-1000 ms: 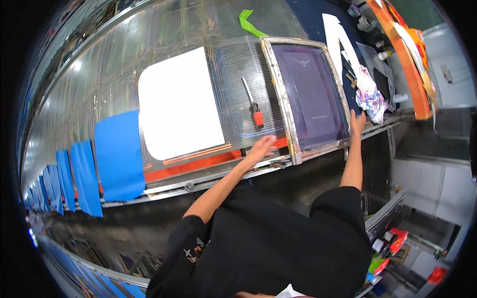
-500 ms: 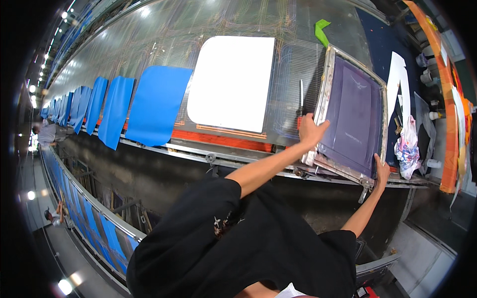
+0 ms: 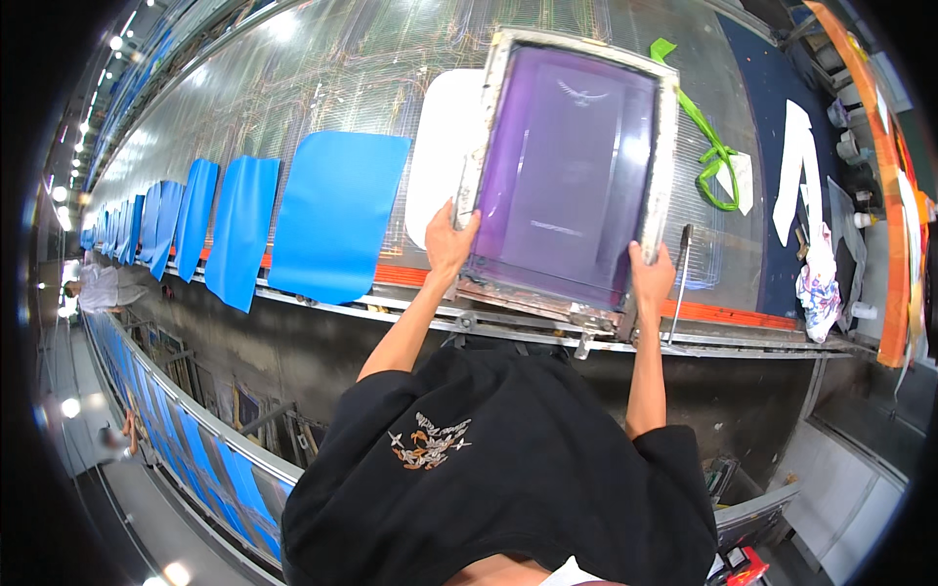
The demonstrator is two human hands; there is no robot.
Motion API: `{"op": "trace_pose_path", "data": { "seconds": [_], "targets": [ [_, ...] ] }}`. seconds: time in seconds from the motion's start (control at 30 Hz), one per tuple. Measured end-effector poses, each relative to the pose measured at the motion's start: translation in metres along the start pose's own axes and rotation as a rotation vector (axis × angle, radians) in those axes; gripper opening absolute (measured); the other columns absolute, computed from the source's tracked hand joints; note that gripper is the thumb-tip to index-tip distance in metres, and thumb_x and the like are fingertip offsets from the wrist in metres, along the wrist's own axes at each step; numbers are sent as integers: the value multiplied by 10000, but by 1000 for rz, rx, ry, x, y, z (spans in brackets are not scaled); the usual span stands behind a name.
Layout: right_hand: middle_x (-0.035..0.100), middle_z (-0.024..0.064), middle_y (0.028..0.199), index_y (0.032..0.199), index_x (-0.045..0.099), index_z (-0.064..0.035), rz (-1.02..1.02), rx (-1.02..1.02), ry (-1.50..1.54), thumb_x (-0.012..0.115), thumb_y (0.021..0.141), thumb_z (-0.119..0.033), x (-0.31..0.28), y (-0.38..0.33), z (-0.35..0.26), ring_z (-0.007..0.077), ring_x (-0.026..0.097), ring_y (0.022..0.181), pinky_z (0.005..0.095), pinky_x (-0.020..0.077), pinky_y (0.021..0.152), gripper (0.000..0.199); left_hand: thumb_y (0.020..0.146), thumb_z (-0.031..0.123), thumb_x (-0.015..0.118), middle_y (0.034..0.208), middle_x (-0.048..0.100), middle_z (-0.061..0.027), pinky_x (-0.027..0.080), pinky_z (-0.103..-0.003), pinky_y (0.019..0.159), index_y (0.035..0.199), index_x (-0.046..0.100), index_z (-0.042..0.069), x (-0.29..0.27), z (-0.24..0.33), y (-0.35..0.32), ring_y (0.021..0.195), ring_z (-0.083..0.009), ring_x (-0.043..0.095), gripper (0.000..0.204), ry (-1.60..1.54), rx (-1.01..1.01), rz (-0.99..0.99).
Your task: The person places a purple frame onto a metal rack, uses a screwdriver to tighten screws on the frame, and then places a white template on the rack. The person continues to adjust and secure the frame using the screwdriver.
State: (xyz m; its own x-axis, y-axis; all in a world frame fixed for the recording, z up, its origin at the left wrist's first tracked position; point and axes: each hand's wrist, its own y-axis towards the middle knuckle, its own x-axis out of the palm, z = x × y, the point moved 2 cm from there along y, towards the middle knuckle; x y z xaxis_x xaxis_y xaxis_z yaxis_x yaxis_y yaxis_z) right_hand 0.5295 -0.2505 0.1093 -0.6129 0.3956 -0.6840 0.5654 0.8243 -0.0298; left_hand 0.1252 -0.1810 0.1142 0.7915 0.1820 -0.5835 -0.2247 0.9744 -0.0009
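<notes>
Both arms reach out straight over the table (image 3: 322, 68). The left hand (image 3: 448, 237) has its grip clamped on the near left edge of the purple screen frame (image 3: 572, 166), the right hand (image 3: 652, 277) on its near right corner. The frame's long axis points away from the person, partly covering a white panel (image 3: 440, 146).

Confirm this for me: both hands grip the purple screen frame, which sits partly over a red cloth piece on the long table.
Not quite. The head view shows the left hand and right hand gripping the purple screen frame, but the cloth piece partly under it on the long table is white, not red.
</notes>
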Motion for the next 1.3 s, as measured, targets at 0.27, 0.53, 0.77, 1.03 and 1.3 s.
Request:
{"op": "trace_pose_path", "data": {
  "seconds": [0.27,0.53,0.77,1.03,1.3],
  "targets": [
    [647,209,1153,1344,695,57,25,-216,-46,842,860,-293,120,-12,-39,394,668,1069,458,537,961,615,878,382,838,1641,489,-231,221,-631,1295,1299,739,-31,-44,-116,32,1554,-449,396,598,335,115,206],
    [616,234,1213,1398,661,52,76,-200,-97,832,878,-289,154,-46,-37,414,617,1151,477,504,1017,645,885,345,839,1667,471,-219,156,-654,1317,1354,710,-25,-61,-153,30,1598,-474,323,610,299,133,150],
    [619,212,1227,1355,661,33,71,-194,-197,903,820,-435,153,-31,-45,400,594,1204,510,475,1051,751,850,443,880,1660,484,-212,147,-656,1317,1438,655,18,-63,-149,38,1612,-470,300,759,306,61,87],
    [671,183,1143,1270,736,29,113,-208,-146,905,800,-355,165,-21,-38,389,620,1143,494,493,1019,630,901,409,834,1646,507,-219,179,-617,1323,1470,608,-53,-44,-154,60,1605,-476,315,767,231,110,83],
    [705,147,1140,1267,770,13,146,-219,-137,906,811,-341,170,-25,-37,347,640,1116,463,505,996,593,946,305,800,1619,548,-210,262,-571,1299,1484,611,-30,-44,-169,62,1570,-474,385,662,250,189,89]
  ]
}}
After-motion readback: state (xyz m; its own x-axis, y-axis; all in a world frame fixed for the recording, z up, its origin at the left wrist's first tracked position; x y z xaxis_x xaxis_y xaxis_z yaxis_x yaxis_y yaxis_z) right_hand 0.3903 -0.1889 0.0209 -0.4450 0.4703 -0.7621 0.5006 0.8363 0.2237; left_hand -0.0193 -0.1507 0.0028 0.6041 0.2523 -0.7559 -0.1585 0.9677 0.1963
